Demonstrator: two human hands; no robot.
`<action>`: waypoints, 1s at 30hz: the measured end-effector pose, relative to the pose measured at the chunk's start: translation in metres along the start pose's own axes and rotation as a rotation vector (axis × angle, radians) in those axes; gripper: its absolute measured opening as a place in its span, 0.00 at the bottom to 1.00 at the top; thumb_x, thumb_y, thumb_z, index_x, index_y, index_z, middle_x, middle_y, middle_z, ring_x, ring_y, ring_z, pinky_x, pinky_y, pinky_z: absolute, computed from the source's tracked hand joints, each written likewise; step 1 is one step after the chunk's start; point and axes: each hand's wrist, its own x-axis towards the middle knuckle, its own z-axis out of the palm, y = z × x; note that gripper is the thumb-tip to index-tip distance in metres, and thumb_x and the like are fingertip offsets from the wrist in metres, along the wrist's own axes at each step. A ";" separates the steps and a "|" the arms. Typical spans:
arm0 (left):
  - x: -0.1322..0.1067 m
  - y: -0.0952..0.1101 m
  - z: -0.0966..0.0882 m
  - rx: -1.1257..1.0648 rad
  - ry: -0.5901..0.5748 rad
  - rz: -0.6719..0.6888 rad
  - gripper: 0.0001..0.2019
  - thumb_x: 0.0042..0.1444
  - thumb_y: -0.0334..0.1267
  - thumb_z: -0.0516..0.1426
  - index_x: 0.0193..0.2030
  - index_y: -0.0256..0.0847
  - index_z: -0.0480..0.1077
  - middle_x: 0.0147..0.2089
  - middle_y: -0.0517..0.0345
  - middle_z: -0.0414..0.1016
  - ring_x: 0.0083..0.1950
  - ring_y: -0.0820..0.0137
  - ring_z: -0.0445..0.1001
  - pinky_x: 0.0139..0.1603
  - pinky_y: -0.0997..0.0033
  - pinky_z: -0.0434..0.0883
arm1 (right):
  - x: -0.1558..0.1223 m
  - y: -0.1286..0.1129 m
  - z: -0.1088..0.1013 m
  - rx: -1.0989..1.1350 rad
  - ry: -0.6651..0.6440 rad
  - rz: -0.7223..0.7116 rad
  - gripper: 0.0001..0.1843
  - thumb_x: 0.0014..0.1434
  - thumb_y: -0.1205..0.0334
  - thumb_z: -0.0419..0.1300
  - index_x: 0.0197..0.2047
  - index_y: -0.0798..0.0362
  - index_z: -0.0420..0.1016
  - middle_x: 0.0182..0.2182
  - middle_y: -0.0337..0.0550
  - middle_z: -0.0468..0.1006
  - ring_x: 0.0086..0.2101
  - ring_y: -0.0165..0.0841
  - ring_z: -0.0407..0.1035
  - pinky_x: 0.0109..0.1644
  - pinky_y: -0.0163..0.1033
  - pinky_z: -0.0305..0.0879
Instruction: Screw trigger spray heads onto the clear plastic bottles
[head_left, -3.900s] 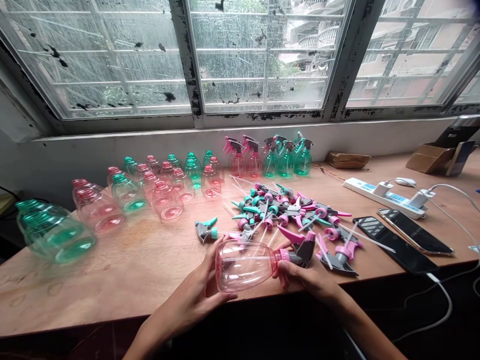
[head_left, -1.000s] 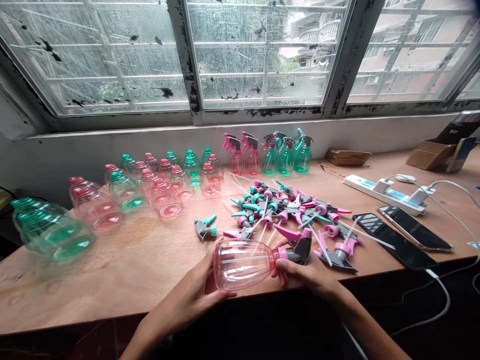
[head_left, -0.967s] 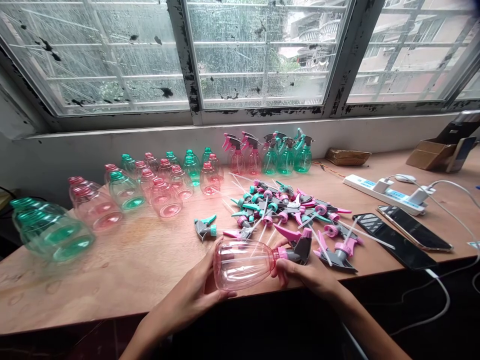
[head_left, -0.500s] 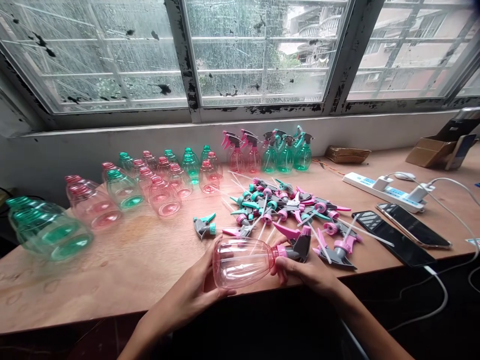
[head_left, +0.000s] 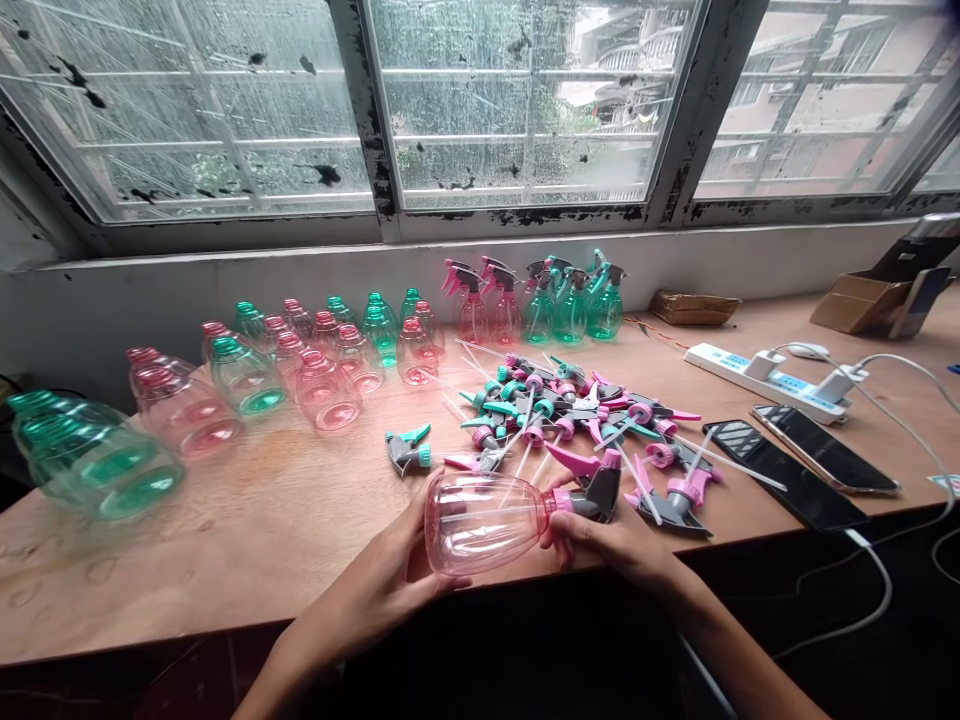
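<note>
A clear pink bottle [head_left: 484, 520] lies on its side over the front edge of the wooden table [head_left: 247, 530]. My left hand [head_left: 390, 590] cups its base with the fingers wrapped round it. At the bottle's neck my right hand [head_left: 611, 540] grips the pink collar of a grey and pink spray trigger head [head_left: 596, 488], whose dip tube runs inside the bottle. A pile of loose pink and teal trigger heads [head_left: 570, 420] lies just behind my hands.
Several open pink and green bottles [head_left: 300, 360] stand at the left and back. Finished spray bottles [head_left: 536, 300] line the wall. Two phones [head_left: 802, 465], a power strip [head_left: 765, 375] with cables and a cardboard box [head_left: 862, 300] lie to the right.
My hands and the bottle have stayed in almost the same place. The view has tilted slightly, so everything sits a little higher in the picture.
</note>
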 end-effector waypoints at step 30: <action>0.000 -0.005 -0.001 0.003 -0.012 0.006 0.49 0.68 0.40 0.65 0.84 0.56 0.36 0.86 0.55 0.43 0.84 0.47 0.48 0.83 0.44 0.51 | 0.001 -0.005 0.004 0.133 0.026 -0.009 0.20 0.61 0.46 0.75 0.43 0.51 0.75 0.27 0.39 0.87 0.23 0.30 0.76 0.31 0.35 0.74</action>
